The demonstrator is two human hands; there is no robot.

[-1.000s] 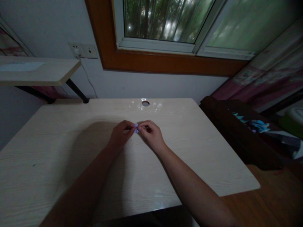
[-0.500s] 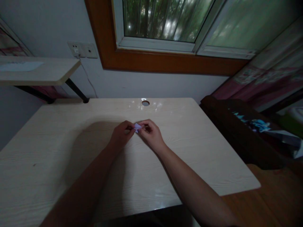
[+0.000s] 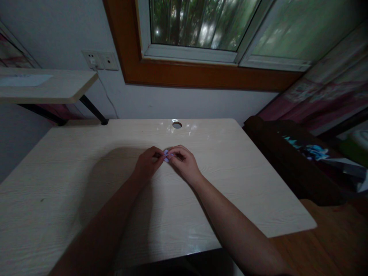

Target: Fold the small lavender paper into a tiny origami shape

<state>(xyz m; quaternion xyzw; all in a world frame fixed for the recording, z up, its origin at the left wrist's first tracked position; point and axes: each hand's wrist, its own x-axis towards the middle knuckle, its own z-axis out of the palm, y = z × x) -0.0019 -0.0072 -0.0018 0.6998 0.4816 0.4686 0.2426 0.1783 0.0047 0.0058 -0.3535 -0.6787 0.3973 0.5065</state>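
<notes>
A small piece of folded purple paper point(image 3: 166, 156) is pinched between my two hands over the middle of the desk point(image 3: 230, 199). My left hand point(image 3: 146, 163) grips its left side between thumb and forefinger. On the other side, my right hand point(image 3: 184, 161) has closed its thumb and fingers on the right part of the paper. The fingertips of both hands nearly meet and cover much of it, so its full shape is hidden.
A raised shelf point(image 3: 77, 82) on black legs stands at the back left, with a white sheet point(image 3: 25, 80) on it. Near the back edge is a round cable hole point(image 3: 177, 125). Right of the desk sits dark brown furniture point(image 3: 284, 161) with blue items point(image 3: 316, 151).
My right fingers have shifted slightly left over the paper and now cover its right point. Less of the paper shows. My left hand has hardly moved.
</notes>
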